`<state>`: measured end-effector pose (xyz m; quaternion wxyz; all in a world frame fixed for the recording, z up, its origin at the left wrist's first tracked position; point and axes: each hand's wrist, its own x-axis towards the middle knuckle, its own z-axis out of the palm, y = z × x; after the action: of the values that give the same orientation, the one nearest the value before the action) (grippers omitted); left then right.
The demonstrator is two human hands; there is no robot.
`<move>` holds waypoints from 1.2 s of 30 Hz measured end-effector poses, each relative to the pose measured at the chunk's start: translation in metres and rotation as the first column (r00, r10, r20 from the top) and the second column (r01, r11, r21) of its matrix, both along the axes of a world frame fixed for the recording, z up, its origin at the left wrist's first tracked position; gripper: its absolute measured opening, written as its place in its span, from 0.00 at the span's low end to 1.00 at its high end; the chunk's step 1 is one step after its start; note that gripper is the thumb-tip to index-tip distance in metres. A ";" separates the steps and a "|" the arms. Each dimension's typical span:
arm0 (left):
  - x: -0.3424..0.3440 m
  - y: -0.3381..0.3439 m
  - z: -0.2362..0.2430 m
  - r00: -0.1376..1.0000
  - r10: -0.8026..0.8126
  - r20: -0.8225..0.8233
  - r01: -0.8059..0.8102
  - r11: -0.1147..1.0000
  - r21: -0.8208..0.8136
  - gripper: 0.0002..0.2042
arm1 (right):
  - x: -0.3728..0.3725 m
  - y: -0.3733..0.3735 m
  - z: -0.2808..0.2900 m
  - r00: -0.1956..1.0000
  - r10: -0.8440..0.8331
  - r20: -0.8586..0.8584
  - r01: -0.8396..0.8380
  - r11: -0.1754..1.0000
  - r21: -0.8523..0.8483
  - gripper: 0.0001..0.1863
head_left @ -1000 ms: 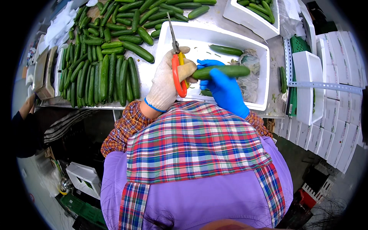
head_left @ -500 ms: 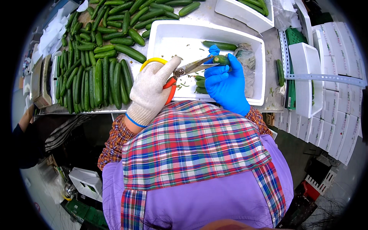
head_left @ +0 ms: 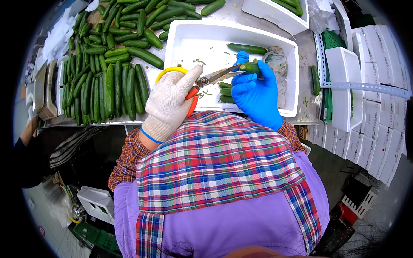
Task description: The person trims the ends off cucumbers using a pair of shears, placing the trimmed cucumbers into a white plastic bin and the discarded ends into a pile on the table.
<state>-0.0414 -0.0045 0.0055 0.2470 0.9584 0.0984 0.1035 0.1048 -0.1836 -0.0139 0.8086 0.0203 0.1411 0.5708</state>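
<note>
My left hand [head_left: 165, 101], in a white knit glove with a blue cuff edge, is closed round scissors [head_left: 219, 76] with yellow and orange handles. Their slightly parted blades point right, with the tips at the near end of a cucumber [head_left: 249, 67]. My right hand [head_left: 261, 99], in a blue glove, grips that cucumber; its fingers hide part of it. Both hands are over a white foam box [head_left: 193, 36]. Inside the box lie another cucumber [head_left: 246, 49], a few more by my right fingers, green trimmings and a crumpled greyish wrapping [head_left: 277, 64].
Many cucumbers [head_left: 110, 88] cover the table's left side, partly in rows. Another foam box [head_left: 275, 15] with cucumbers stands at the far right. A perforated metal bar [head_left: 365, 87] crosses before stacked white cartons [head_left: 378, 124]. At the left edge another person's arm [head_left: 28, 133] shows.
The scissors and the held cucumber have shifted very slightly. Both hands keep their hold, and the other things stay in place.
</note>
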 end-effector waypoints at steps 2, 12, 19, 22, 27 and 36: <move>-0.001 -0.001 0.000 1.000 0.014 -0.007 -0.014 0.999 0.036 0.29 | -0.001 0.001 0.001 1.000 0.003 -0.022 -0.003 1.000 -0.006 0.25; -0.004 0.002 -0.002 1.000 0.009 0.027 -0.011 0.997 0.083 0.28 | -0.001 0.002 -0.002 0.995 0.038 -0.097 -0.036 0.999 0.024 0.22; -0.006 0.001 0.000 1.000 0.001 -0.026 0.000 0.999 0.050 0.26 | 0.000 0.001 -0.002 0.995 0.029 -0.098 -0.029 1.000 0.004 0.22; -0.006 0.001 -0.005 0.999 0.045 0.002 -0.045 0.999 -0.029 0.25 | 0.000 0.002 -0.002 0.996 0.025 -0.083 -0.023 0.999 0.025 0.23; -0.006 0.004 -0.003 0.999 0.037 0.011 -0.037 0.999 -0.009 0.26 | -0.001 0.002 0.000 0.998 0.012 -0.058 -0.013 1.000 -0.024 0.25; -0.008 0.001 0.000 0.997 0.044 -0.060 -0.042 0.999 0.033 0.26 | -0.002 0.002 -0.001 0.997 0.013 -0.081 -0.014 1.000 -0.016 0.25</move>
<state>-0.0498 -0.0032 0.0060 0.2266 0.9625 0.1249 0.0812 0.1025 -0.1820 -0.0148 0.7985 0.0358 0.1786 0.5738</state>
